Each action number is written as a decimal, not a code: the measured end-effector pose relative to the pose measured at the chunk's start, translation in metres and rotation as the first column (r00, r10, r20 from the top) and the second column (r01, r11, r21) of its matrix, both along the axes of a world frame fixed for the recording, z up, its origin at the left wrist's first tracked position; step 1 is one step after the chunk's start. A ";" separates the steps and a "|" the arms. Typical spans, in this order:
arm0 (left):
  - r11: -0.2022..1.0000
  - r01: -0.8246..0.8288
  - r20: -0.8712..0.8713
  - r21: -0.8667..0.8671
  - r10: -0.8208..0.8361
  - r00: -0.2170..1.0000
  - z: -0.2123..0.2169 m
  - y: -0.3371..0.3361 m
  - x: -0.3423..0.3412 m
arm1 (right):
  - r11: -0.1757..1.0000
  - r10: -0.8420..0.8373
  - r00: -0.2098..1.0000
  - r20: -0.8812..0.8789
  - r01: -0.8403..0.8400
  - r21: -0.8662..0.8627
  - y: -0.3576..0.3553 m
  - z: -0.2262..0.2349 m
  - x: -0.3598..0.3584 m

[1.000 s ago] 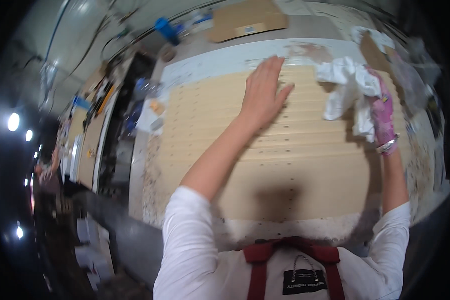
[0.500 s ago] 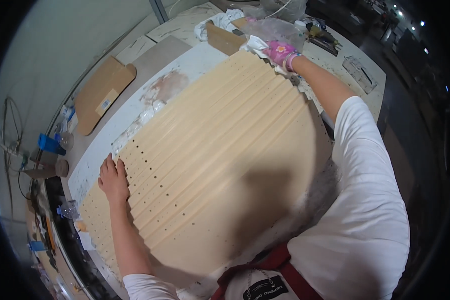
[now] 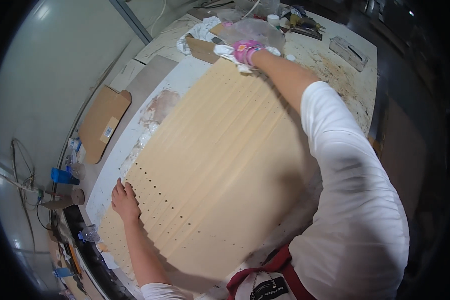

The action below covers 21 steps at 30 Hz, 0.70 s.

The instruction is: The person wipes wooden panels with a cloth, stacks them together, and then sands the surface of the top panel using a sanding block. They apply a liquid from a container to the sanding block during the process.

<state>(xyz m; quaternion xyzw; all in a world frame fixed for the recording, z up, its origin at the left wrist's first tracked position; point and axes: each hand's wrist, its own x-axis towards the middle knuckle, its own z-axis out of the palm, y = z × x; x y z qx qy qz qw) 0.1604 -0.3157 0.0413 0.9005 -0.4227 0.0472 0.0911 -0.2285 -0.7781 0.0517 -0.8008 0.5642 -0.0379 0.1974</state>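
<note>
I find the boards (image 3: pixel 220 150) between both hands on the table (image 3: pixel 310 57). Left hand (image 3: pixel 125 201) rests on them, slightly spread, toward the table's left edge. Right hand (image 3: pixel 245 51) grips a cloth (image 3: pixel 224 51).

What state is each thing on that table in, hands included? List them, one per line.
Left hand: bare, resting on the boards
Right hand: in a pink glove, holding the white cloth
White cloth: bunched up
Boards: lying overlapped in steps, with small holes
Cardboard: lying flat
Plastic bag: crumpled
Table: stained
</note>
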 end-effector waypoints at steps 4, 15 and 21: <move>0.998 -0.046 -0.027 0.032 0.047 0.999 0.015 0.012 -0.010 | 0.858 0.247 0.969 0.023 -0.207 -0.470 0.120 0.046 0.021; 0.681 -0.350 -0.687 -0.642 -0.310 0.657 0.042 0.034 -0.046 | 0.991 -0.050 0.890 0.453 0.102 -0.091 0.192 0.101 -0.159; 0.787 0.452 -0.046 -0.421 -0.516 0.855 0.055 0.104 -0.138 | 0.924 -0.225 0.796 0.561 0.357 -0.136 0.181 0.064 -0.287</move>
